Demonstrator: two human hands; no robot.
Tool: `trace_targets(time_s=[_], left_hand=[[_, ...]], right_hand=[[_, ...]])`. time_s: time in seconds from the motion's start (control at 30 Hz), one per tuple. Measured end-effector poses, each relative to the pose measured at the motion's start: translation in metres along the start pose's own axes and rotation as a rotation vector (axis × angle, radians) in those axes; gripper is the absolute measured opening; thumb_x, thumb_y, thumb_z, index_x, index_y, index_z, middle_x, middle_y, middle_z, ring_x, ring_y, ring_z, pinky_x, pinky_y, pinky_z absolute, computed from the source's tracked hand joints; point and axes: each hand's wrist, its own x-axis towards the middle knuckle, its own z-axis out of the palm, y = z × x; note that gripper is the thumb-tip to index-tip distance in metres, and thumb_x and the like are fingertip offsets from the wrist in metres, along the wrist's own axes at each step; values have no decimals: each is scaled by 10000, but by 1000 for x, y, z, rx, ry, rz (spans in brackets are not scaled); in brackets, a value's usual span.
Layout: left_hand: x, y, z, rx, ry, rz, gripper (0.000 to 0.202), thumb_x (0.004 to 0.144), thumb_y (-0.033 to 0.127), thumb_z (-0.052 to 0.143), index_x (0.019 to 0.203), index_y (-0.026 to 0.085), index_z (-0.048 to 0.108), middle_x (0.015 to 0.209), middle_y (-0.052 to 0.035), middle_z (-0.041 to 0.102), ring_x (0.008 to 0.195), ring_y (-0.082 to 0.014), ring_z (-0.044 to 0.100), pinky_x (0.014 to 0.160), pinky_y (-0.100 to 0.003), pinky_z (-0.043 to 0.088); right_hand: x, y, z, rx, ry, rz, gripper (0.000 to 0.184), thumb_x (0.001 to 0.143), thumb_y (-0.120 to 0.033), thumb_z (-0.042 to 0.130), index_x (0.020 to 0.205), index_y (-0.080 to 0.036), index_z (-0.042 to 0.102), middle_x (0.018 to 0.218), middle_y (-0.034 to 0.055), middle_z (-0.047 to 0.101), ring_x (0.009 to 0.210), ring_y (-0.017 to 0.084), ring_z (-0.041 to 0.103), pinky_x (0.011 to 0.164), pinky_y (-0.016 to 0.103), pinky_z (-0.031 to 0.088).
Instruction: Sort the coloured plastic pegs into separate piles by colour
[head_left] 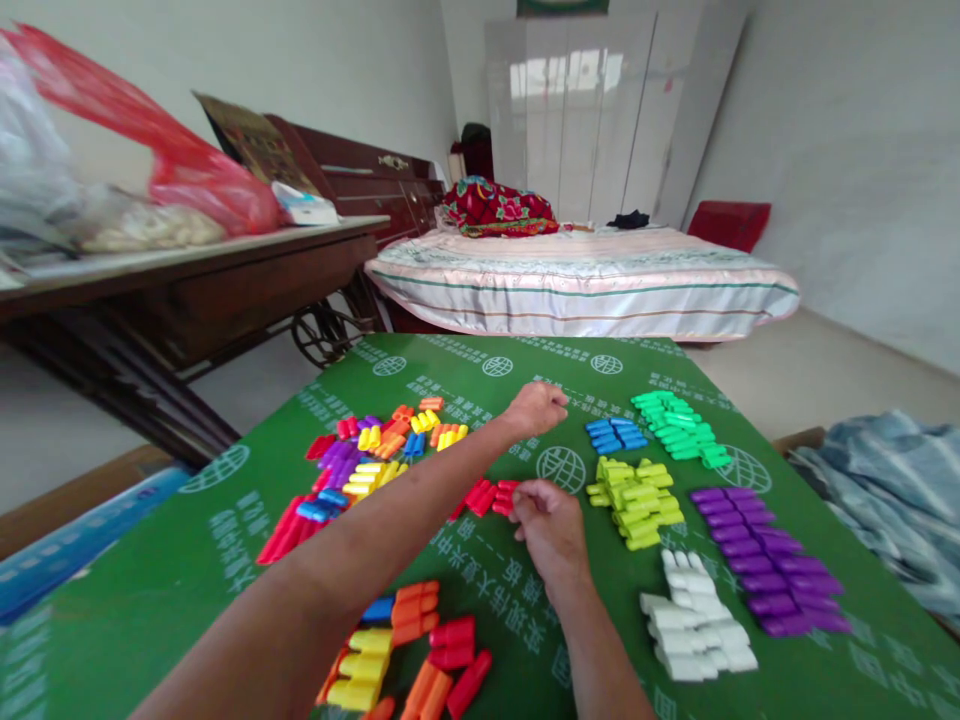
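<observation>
My left hand [536, 408] reaches across the middle of the green board with its fingers curled together. What it holds, if anything, is hidden; a small group of blue caps [615, 434] lies to its right. My right hand [551, 525] is closer to me, thumb and fingers closed at the end of a short row of red plastic caps [481, 497], like marker caps. Its fingertips cover part of the end red cap. Left of my hands lies a mixed pile with yellow caps [371, 478], purple caps [341, 463], red, orange and blue ones.
Sorted groups lie on the right: green caps [679, 425], lime caps [636, 498], purple caps [765, 560] and white caps [697, 620]. Orange caps [416, 610] and others lie near me under my left forearm. Beyond the green board [495, 600] stands a bed [585, 290]; a sewing table [300, 245] is left.
</observation>
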Motion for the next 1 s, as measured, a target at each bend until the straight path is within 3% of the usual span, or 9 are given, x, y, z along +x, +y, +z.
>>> trace_targets(time_s=[0.2, 0.33, 0.47, 0.67, 0.83, 1.0], left_hand=[[-61, -34, -56, 162, 41, 7, 176, 708, 234, 574, 829, 166, 683, 823, -2, 654, 724, -122, 565, 675, -204, 424], [-114, -58, -85, 250, 28, -26, 143, 727, 215, 549, 789, 173, 671, 771, -6, 641, 726, -122, 561, 677, -200, 410], [-162, -76, -102, 302, 11, -87, 137, 732, 196, 520, 742, 164, 652, 692, 4, 618, 631, -108, 534, 597, -197, 380], [-202, -82, -97, 323, -23, -142, 150, 747, 240, 535, 800, 163, 651, 782, -28, 644, 710, -134, 573, 642, -213, 418], [-206, -76, -80, 406, -62, -228, 313, 737, 278, 568, 1030, 183, 623, 1012, -79, 649, 944, -213, 595, 821, -293, 449], [-203, -67, -66, 490, -76, -368, 387, 731, 307, 558, 1088, 156, 558, 1090, -129, 618, 986, -267, 592, 837, -350, 461]], right_hand=[[-4, 0, -4, -37, -5, 30, 247, 654, -340, 602, 748, -123, 674, 529, 4, 605, 396, 85, 467, 360, 182, 332], [-5, 2, -6, -73, -15, 42, 275, 652, -359, 609, 781, -128, 684, 555, 10, 622, 413, 88, 485, 358, 177, 319], [-6, 2, -7, -100, -20, 46, 289, 641, -369, 616, 784, -128, 683, 557, 21, 633, 428, 101, 499, 362, 183, 327], [-8, 5, -8, -112, -5, 49, 306, 635, -385, 619, 790, -128, 681, 577, 37, 650, 439, 110, 517, 359, 183, 323], [-8, 7, -9, -126, -16, 35, 307, 642, -392, 616, 794, -133, 680, 582, 37, 654, 443, 111, 529, 361, 181, 325], [-9, 5, -9, -133, -26, 40, 306, 654, -397, 608, 795, -135, 679, 578, 31, 650, 450, 110, 528, 363, 178, 330]])
